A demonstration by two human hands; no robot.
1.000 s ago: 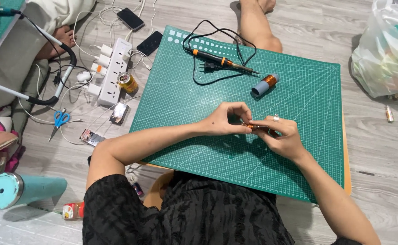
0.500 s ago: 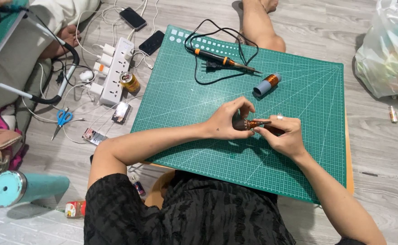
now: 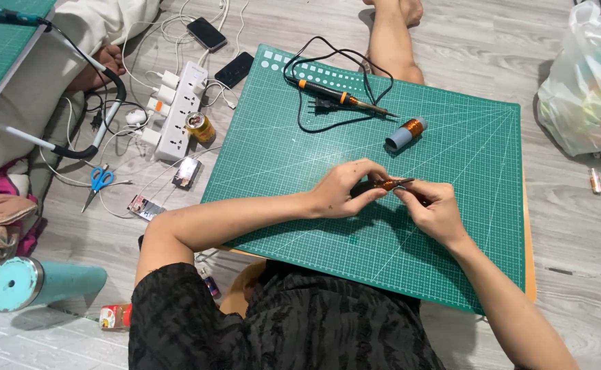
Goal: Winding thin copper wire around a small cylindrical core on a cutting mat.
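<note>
Here both hands meet over the middle of the green cutting mat [image 3: 280,151], which lies on a low board on the floor. The left hand [image 3: 345,190] is closed around the dark end of a small rod wound with copper wire [image 3: 391,183], and the right hand [image 3: 432,209] pinches its other end with thumb and fingertips, so the rod lies level between them, just above the mat.

At twelve o'clock from the hands, near the mat's far edge, lies a soldering iron [image 3: 338,96] with an orange-and-black handle, its black cord looped beside it. At one o'clock, closer in, a grey spool of copper wire [image 3: 404,133] rests on its side.

Off the mat at ten o'clock, a white power strip [image 3: 179,113] sits on the floor with several plugs in it, and two dark phones [image 3: 234,68] lie beyond it. Blue-handled scissors [image 3: 99,181] lie at nine o'clock, a teal bottle [image 3: 40,284] at eight o'clock, and a white plastic bag [image 3: 585,82] at two o'clock.
</note>
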